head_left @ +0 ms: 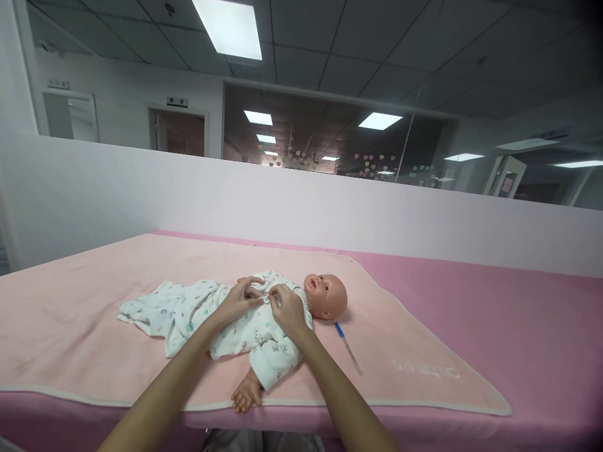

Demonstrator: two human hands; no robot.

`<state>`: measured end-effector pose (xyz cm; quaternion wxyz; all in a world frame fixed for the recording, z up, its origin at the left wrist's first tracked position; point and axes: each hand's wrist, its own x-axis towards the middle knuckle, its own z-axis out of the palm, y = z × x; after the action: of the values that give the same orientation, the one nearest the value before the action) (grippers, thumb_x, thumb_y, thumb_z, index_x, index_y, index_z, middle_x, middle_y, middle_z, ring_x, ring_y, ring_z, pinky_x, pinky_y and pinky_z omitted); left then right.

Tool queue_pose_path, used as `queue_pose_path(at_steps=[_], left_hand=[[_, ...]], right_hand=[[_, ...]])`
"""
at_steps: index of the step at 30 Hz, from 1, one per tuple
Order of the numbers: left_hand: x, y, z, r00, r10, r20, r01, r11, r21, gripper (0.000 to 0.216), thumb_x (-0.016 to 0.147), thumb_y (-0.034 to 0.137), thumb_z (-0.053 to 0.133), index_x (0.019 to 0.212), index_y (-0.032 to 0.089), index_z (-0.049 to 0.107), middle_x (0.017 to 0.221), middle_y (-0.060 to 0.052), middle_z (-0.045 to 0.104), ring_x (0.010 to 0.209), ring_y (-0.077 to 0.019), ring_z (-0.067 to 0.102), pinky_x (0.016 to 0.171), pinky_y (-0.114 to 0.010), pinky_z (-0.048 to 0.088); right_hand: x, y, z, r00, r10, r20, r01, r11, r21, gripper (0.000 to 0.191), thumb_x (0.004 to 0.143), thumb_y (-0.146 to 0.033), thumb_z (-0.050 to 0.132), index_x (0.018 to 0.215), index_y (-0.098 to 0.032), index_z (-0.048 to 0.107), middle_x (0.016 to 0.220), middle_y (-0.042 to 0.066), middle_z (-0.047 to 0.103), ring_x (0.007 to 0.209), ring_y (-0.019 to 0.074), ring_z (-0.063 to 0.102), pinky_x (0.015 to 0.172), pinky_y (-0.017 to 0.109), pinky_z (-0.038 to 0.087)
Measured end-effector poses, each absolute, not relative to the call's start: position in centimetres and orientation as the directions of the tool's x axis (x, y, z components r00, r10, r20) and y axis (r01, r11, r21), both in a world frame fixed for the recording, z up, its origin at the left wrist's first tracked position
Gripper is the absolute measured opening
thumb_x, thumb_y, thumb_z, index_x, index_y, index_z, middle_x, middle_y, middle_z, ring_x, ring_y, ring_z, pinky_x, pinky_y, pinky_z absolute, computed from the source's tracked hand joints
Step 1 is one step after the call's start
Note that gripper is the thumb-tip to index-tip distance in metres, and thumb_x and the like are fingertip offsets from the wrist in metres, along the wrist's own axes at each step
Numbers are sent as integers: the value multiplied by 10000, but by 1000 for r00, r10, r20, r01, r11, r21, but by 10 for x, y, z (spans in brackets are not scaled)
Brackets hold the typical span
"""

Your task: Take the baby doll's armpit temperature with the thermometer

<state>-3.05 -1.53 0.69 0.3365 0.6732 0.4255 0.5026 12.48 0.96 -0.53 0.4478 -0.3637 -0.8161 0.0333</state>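
A baby doll (332, 295) lies on its back with its head to the right. It wears a white top (235, 336) with small printed figures, and matching trousers (188, 314) cover its legs. My left hand (241, 300) is at the chest, fingers curled and pinching the front of the top. Close beside it, my right hand (286, 306) pinches the same front with thumb and fingertips. Between the fingertips shows a small white piece, too small to tell whether it is a snap or a tie. One doll hand (247, 392) sticks out of the near sleeve.
A thin clear stick with a blue end, perhaps a thermometer (348, 348), lies beside the doll's head. Under everything is a peach blanket (94, 351) with a pale edge, spread over a pink padded surface (532, 326). A white low wall (301, 207) with glass above stands behind.
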Motion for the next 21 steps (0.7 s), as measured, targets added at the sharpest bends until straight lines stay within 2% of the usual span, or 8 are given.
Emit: queue_pose_path(at_steps=[4,7,14,21], left_hand=[[-29,-14,8,134,916,378,267,-400,877,200,661,282,578,815,155,571,651,-10,616,634,-144,551,600,-250,406],[-28,-15,8,127,904,408,379,-425,822,163,682,278,545,727,150,636,720,-35,627,717,-169,563,656,-266,416],[-30,-18,6,88,871,484,648,-419,636,194,670,322,559,766,203,679,844,-41,647,921,-236,527,839,-349,381],[-45,-36,19,200,935,294,545,-355,759,389,646,374,604,1001,218,615,1034,-47,608,983,-228,530,841,-315,413]], right_hand=[[125,7,-5,-294,619,728,550,733,-401,107,750,-163,443,783,-215,530,799,-19,580,729,117,534,638,209,354],[125,7,-5,-304,619,724,541,738,-403,96,735,-184,471,796,-220,537,828,-23,584,741,118,535,655,209,363],[127,7,-3,-382,645,662,533,739,-413,144,716,-186,487,832,-234,559,870,-22,602,792,131,549,694,226,387],[128,7,-3,-379,647,661,510,742,-434,179,712,-179,506,873,-229,566,881,-18,619,832,136,550,741,239,387]])
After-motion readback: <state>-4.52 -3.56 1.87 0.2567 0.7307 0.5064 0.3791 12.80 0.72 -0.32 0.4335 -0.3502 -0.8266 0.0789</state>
